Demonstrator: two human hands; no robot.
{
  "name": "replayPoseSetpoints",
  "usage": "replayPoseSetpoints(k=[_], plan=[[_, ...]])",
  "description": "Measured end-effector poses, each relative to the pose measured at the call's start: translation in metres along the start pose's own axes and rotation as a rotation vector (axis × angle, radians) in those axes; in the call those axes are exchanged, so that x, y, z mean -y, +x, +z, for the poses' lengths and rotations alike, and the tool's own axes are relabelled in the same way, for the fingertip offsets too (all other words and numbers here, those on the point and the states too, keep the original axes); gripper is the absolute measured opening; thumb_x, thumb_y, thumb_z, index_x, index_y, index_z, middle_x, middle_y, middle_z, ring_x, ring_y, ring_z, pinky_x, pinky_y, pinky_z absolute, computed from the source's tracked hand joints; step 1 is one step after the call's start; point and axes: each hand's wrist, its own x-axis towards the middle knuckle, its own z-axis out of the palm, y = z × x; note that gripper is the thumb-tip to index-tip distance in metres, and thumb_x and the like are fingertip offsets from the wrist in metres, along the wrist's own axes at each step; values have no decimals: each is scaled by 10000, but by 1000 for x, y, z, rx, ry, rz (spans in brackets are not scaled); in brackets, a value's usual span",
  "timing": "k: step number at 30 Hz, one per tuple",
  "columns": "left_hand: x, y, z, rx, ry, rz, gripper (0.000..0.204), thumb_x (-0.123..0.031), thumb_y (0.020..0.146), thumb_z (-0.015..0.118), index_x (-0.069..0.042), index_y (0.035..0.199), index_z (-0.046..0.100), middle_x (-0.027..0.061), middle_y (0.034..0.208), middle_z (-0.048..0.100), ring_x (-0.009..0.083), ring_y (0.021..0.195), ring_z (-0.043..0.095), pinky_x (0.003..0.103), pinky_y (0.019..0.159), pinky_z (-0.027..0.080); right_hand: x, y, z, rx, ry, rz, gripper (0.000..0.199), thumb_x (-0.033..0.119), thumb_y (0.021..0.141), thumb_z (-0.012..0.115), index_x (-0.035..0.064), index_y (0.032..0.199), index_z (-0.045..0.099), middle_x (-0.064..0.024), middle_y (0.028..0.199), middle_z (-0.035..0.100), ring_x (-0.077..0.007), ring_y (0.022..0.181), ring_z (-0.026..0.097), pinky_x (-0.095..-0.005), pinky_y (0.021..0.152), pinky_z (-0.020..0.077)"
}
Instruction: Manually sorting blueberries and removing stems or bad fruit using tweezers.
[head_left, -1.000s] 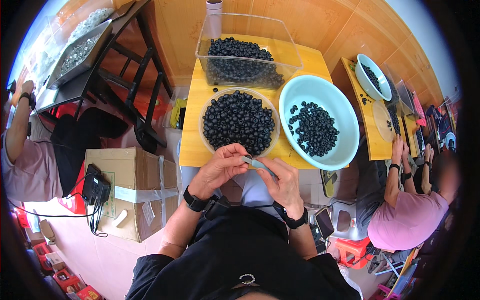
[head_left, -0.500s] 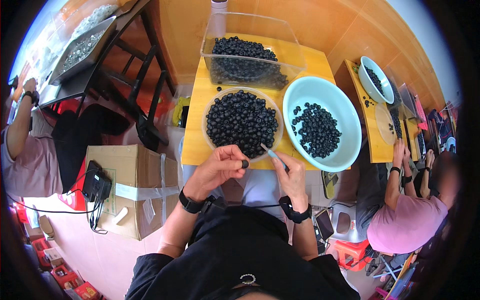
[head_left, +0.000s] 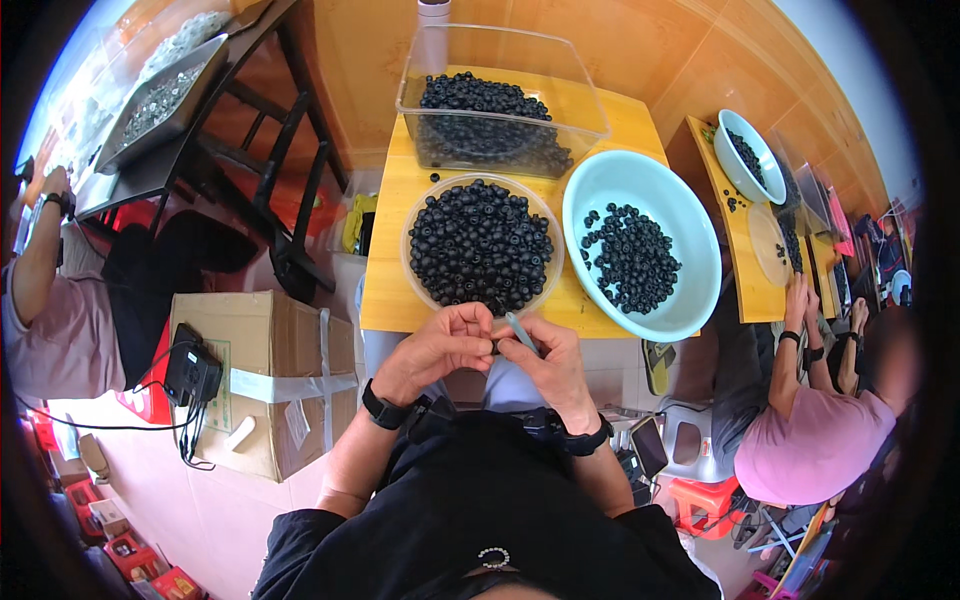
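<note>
Just off the near edge of the wooden table, my two hands meet. My left hand (head_left: 438, 352) pinches a small round black part (head_left: 495, 347) between thumb and fingertips, mostly covered by the fingers. My right hand (head_left: 557, 368) grips a slim pale-blue tool (head_left: 522, 334), its upper end sticking up past the thumb; its working tip is hidden. The right thumb is at the black part or very close to it. Directly beyond my hands, a round clear tray (head_left: 406, 262) is heaped with similar black parts (head_left: 482, 245), several showing a central hole.
On the table (head_left: 386, 290), a light-blue basin (head_left: 705, 290) of black parts stands right of the tray. Behind them is a clear plastic bin (head_left: 590, 120) with more. A taped carton (head_left: 250, 345) sits at left. People work on both sides, the right one at another table (head_left: 748, 290).
My right hand has moved left and slightly down, bringing the tool from the tray's near rim to the black part in my left hand. The tool's handle now tilts upward.
</note>
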Motion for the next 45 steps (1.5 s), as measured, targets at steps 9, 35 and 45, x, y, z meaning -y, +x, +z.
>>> replayPoseSetpoints(k=[9, 35, 45], plan=[[6, 3, 9, -61, 37, 20, 197, -17, 815, 690, -37, 952, 549, 39, 871, 637, 111, 734, 653, 227, 677, 578, 16, -5, -4, 66, -90, 49, 200, 33, 790, 711, 12, 985, 670, 17, 764, 612, -32, 657, 504, -185, 573, 400], [-16, 54, -26, -677, 1789, 718, 234, 65, 700, 655, -17, 916, 616, 144, 841, 564, 307, 717, 601, 389, 645, 470, 12, -11, -60, -548, -665, -251, 190, -15, 777, 674, -33, 965, 654, -96, 732, 526, -197, 610, 499, -306, 554, 392], [-27, 26, -15, -251, 270, 369, 163, -41, 900, 578, 1, 1056, 556, 118, 1022, 628, 196, 886, 665, 286, 786, 570, 8, -10, -50, -503, -641, -224, 166, -2, 782, 675, -26, 945, 661, -97, 710, 546, -185, 589, 509, -306, 528, 385]])
